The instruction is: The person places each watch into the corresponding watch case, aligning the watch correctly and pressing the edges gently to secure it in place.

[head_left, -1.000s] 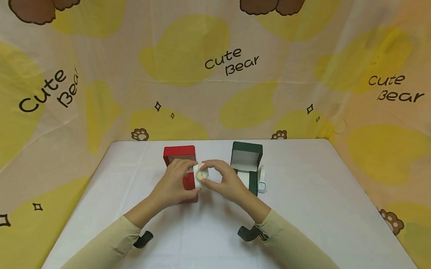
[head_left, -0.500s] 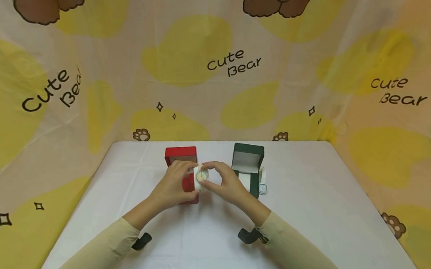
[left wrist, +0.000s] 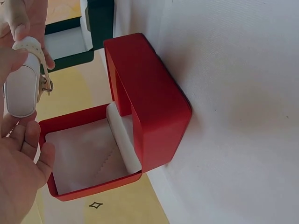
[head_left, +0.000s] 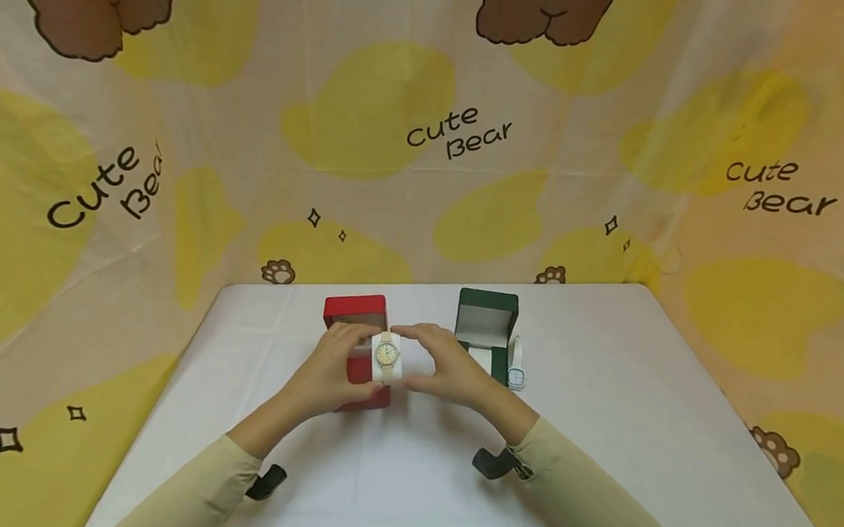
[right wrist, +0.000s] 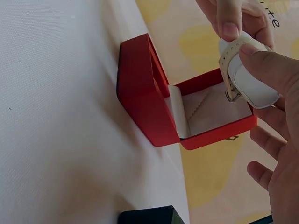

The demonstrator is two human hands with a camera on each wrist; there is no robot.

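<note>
Your left hand [head_left: 329, 374] and right hand [head_left: 455, 369] pinch the white cushion [head_left: 378, 370] between them, the cream watch [head_left: 387, 354] round it. The wrist views show its buckle [left wrist: 48, 85], hidden from the head view. Your left hand partly hides the open red box [head_left: 355, 304]; beyond your right are a green box [head_left: 488, 298] and second watch [head_left: 517, 378]. The dial faces you, strap running thumbs to fingertips.

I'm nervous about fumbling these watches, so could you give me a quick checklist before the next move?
1. Grip: ok. Left hand and right hand both hold the white cushion.
2. Watch with yellowish dial on the cushion: ok. Its strap wraps around it.
3. Buckle secured: cannot tell. It shows, but too small to judge.
4. Red box open: ok. Its lid stands up.
5. Red box's base vacant: cannot tell. It is partly hidden.
6. Second watch inside green box: not ok. It lies beside it.
</note>
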